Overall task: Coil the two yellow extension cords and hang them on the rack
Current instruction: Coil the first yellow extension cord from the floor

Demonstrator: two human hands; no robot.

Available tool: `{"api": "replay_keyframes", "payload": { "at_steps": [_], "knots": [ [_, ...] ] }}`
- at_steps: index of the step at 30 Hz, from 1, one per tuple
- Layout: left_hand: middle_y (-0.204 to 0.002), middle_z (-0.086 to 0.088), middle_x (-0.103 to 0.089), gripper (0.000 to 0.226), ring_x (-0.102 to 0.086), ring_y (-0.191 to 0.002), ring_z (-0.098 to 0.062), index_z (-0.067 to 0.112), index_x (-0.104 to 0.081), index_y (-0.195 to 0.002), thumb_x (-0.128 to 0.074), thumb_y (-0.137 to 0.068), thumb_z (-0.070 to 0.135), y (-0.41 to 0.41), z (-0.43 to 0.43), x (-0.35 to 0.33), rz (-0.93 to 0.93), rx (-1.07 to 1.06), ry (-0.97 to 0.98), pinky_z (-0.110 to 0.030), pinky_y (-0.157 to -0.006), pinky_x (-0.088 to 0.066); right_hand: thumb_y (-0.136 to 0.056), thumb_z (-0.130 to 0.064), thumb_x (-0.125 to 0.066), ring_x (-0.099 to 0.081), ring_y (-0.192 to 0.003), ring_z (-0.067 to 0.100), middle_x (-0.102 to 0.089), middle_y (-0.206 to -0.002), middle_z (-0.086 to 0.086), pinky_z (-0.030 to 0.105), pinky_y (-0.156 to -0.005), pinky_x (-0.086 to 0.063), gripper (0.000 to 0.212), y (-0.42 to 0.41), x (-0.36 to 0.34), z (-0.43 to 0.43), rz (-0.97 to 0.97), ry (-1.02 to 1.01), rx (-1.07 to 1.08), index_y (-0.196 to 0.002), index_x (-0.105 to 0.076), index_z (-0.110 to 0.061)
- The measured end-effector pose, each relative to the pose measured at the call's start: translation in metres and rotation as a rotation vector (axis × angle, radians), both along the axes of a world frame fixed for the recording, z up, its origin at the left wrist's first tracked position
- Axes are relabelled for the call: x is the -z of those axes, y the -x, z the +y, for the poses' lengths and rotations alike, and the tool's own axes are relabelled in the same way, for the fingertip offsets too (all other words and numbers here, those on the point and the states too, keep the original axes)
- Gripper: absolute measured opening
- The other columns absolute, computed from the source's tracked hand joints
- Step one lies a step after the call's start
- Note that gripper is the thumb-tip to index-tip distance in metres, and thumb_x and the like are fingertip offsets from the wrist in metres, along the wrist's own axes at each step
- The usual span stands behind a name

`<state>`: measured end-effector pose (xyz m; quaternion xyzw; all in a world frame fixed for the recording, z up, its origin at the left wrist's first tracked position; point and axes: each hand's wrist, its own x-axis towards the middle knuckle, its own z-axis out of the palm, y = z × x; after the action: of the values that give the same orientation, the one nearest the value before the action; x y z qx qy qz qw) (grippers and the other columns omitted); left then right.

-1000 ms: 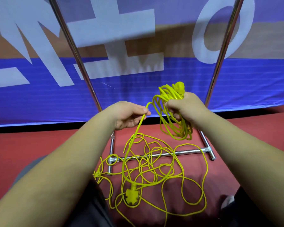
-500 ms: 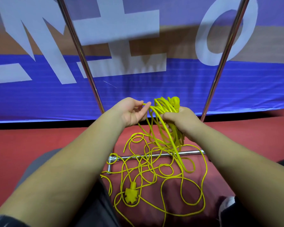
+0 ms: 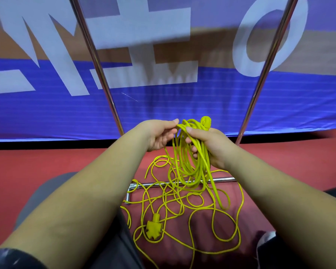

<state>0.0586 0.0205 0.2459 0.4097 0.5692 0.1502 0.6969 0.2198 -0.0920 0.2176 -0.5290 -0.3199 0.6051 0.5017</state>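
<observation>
Your right hand (image 3: 211,146) grips the coil (image 3: 188,164); your left hand (image 3: 159,134) pinches its top strand (image 3: 179,126). At 6 o'clock from it, loose cord (image 3: 216,193) overlaps the rack bar (image 3: 223,179): pulling may snag.

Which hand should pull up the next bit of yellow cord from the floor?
Probably the left hand. The right hand is full, gripping the coil. The left pinches only the loose cord at the coil's top, so it can slide down it toward the floor.
</observation>
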Motion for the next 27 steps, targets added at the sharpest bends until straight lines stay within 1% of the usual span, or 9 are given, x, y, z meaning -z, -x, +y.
{"api": "replay_keyframes", "payload": {
  "at_steps": [5,9,13,15,18,20,23,25,27],
  "knots": [
    [-0.072,0.004,-0.074,0.041,-0.05,-0.048,-0.008,0.012,-0.073,-0.094,-0.062,-0.099,0.051,-0.001,-0.002,0.007,0.176,0.042,-0.337,-0.02,-0.045,-0.037,-0.095,-0.02,-0.076,-0.047,-0.05,0.013,-0.056,-0.067,0.0,0.028,-0.051,-0.042,0.021,-0.003,0.002,0.005,0.007,-0.005,0.004,-0.081,-0.061,-0.014],
    [-0.073,-0.003,-0.067,0.031,-0.054,-0.052,-0.013,0.011,-0.067,-0.088,-0.047,-0.105,0.027,-0.002,-0.003,0.012,0.362,0.142,-0.374,-0.022,-0.051,-0.039,-0.094,-0.013,-0.071,-0.046,-0.049,0.015,-0.054,-0.063,0.002,0.029,-0.051,-0.042,0.019,-0.006,0.002,0.01,-0.003,-0.017,0.099,-0.078,-0.061,-0.011],
    [-0.072,0.0,-0.066,0.024,-0.053,-0.051,-0.011,0.012,-0.068,-0.093,-0.048,-0.102,0.021,0.0,-0.02,0.011,0.589,0.663,-0.247,-0.023,-0.053,-0.047,-0.095,-0.013,-0.072,-0.056,-0.054,0.017,-0.064,-0.071,0.006,0.03,-0.052,-0.047,0.01,-0.011,0.008,0.014,-0.039,-0.063,0.196,-0.088,-0.068,-0.007],
    [-0.091,-0.002,-0.073,0.022,-0.064,-0.062,-0.012,0.012,-0.068,-0.113,-0.054,-0.102,0.024,0.001,-0.032,0.019,0.64,0.981,-0.14,-0.028,-0.063,-0.056,-0.094,-0.015,-0.074,-0.064,-0.061,0.018,-0.073,-0.08,0.007,0.03,-0.053,-0.05,0.011,-0.015,0.01,0.016,-0.055,-0.078,0.247,-0.1,-0.071,-0.006],
    [-0.131,-0.002,-0.067,0.062,-0.071,-0.103,-0.021,0.027,-0.048,-0.15,-0.073,-0.094,0.023,-0.005,-0.049,0.044,0.507,1.295,-0.28,-0.039,-0.097,-0.056,-0.094,-0.017,-0.077,-0.073,-0.07,0.016,-0.082,-0.1,0.007,0.029,-0.055,-0.052,0.024,-0.021,0.007,0.017,-0.039,-0.095,0.307,-0.115,-0.071,-0.008],
    [-0.141,0.004,-0.06,0.073,-0.061,-0.123,-0.017,0.033,-0.045,-0.153,-0.079,-0.089,0.021,-0.011,-0.06,0.058,0.38,1.346,-0.469,-0.038,-0.11,-0.048,-0.094,-0.018,-0.078,-0.076,-0.074,0.015,-0.082,-0.106,0.007,0.029,-0.056,-0.053,0.032,-0.024,0.002,0.018,0.006,-0.102,0.323,-0.123,-0.07,-0.006],
    [-0.151,0.011,-0.051,0.07,-0.047,-0.139,-0.008,0.032,-0.051,-0.151,-0.08,-0.088,0.02,-0.021,-0.076,0.074,0.158,1.384,-0.589,-0.027,-0.117,-0.036,-0.096,-0.019,-0.077,-0.077,-0.077,0.016,-0.082,-0.108,0.007,0.028,-0.055,-0.053,0.036,-0.026,-0.007,0.02,0.062,-0.125,0.347,-0.127,-0.07,-0.004],
    [-0.163,0.007,-0.038,0.068,-0.035,-0.149,-0.006,0.025,-0.052,-0.151,-0.077,-0.089,0.01,-0.028,-0.091,0.083,0.011,1.419,-0.616,-0.013,-0.116,-0.028,-0.097,-0.019,-0.076,-0.076,-0.075,0.014,-0.082,-0.105,0.005,0.026,-0.054,-0.053,0.031,-0.028,-0.014,0.02,0.099,-0.138,0.371,-0.125,-0.072,-0.006],
    [-0.164,0.0,-0.039,0.059,-0.035,-0.15,-0.009,0.015,-0.055,-0.147,-0.073,-0.092,0.004,-0.036,-0.104,0.092,-0.071,1.422,-0.656,-0.01,-0.115,-0.028,-0.097,-0.018,-0.075,-0.076,-0.071,0.013,-0.082,-0.101,0.004,0.025,-0.052,-0.052,0.025,-0.031,-0.021,0.019,0.128,-0.151,0.386,-0.12,-0.073,-0.008]
  ]
}}
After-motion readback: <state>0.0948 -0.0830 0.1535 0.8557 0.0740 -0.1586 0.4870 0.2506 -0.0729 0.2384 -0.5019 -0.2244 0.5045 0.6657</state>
